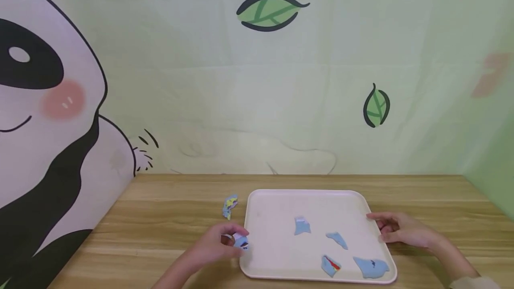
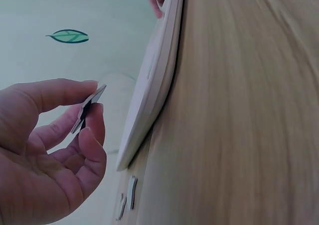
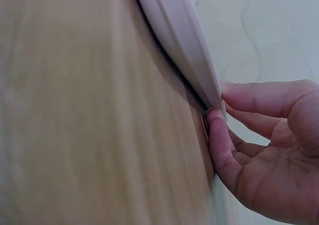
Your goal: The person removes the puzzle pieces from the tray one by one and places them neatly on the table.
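Note:
My left hand (image 1: 217,246) pinches a jigsaw puzzle piece (image 1: 241,241) between thumb and fingers, just over the tray's left rim. In the left wrist view this held piece (image 2: 88,109) is seen edge-on, tilted. A white tray (image 1: 277,262) lies on the table, with several blue puzzle pieces on it, among them one with a red stripe (image 1: 331,266) and a larger one (image 1: 371,267) in the near right corner. At the tray's right side my right hand (image 1: 405,231) holds the rim with thumb and fingertips, the rim (image 3: 192,51) showing between them.
Left of the tray, a yellow and blue cluster of puzzle pieces (image 1: 230,206) lies on the wooden table (image 1: 168,208). Behind the table hangs a pale green backdrop (image 1: 180,79) printed with a panda and leaves.

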A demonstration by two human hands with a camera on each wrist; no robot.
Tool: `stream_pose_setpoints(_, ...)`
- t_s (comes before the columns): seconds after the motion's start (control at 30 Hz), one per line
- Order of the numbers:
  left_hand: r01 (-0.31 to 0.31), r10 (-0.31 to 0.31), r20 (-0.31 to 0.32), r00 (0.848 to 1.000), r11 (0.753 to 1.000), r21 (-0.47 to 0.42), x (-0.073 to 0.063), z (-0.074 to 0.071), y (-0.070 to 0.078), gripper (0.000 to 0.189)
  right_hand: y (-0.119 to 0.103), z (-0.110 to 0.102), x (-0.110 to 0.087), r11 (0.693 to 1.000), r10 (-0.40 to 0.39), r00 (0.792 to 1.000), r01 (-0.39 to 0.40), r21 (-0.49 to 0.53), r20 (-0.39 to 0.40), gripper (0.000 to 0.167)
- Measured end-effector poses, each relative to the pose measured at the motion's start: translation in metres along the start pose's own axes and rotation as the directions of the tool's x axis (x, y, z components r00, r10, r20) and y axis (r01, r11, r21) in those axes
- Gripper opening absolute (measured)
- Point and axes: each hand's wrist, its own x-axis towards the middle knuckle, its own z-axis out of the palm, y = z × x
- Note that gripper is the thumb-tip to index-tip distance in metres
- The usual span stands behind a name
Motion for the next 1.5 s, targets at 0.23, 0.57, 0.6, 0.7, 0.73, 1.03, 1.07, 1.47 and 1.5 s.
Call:
stream_pose_setpoints(0.23, -0.008, 0.007, 0.005, 1.000, 0.999, 0.035, -0.007, -0.011, -0.010, 0.035, 0.001, 0.000, 0.001, 1.000, 0.007, 1.000, -0.007, -0.001, -0.002, 0.056)
stream_pose_setpoints(0.57, 0.022, -0.025, 0.055, 0.998, 0.999, 0.045, -0.013, -0.019, -0.019, 0.030, 0.001, 0.001, -0.001, 1.000, 0.004, 1.000, -0.005, -0.012, -0.014, 0.057)
stream_pose_setpoints(0.6, 0.023, -0.026, 0.056, 0.998, 0.999, 0.049, -0.014, -0.020, -0.019, 0.029, 0.000, 0.001, -0.001, 1.000, 0.005, 1.000, -0.006, -0.014, -0.015, 0.057)
stream_pose_setpoints(0.7, 0.026, -0.030, 0.059, 0.998, 0.998, 0.062, -0.014, -0.020, -0.020, 0.029, 0.000, 0.001, -0.001, 1.000, -0.001, 1.000, 0.000, -0.013, -0.012, 0.057)
stream_pose_setpoints(0.73, 0.027, -0.031, 0.060, 0.998, 0.997, 0.070, -0.015, -0.020, -0.021, 0.029, 0.000, 0.001, -0.001, 1.000, 0.001, 1.000, -0.001, -0.010, -0.011, 0.056)
stream_pose_setpoints(1.03, 0.049, -0.056, 0.047, 0.997, 0.991, 0.128, -0.015, -0.022, -0.022, 0.030, -0.001, 0.001, -0.001, 1.000, 0.016, 1.000, -0.016, -0.018, -0.013, 0.056)
stream_pose_setpoints(1.07, 0.053, -0.059, 0.046, 0.997, 0.990, 0.129, -0.016, -0.022, -0.022, 0.030, -0.001, 0.001, -0.001, 1.000, 0.016, 1.000, -0.016, -0.018, -0.012, 0.055)
stream_pose_setpoints(1.47, -0.001, -0.013, 0.060, 0.998, 0.973, 0.232, -0.013, -0.023, -0.022, 0.028, 0.001, 0.001, 0.000, 1.000, 0.014, 1.000, -0.014, -0.016, -0.018, 0.056)
stream_pose_setpoints(1.5, -0.006, -0.009, 0.062, 0.998, 0.971, 0.239, -0.012, -0.023, -0.022, 0.028, 0.001, 0.001, 0.000, 1.000, 0.021, 1.000, -0.021, -0.016, -0.020, 0.056)
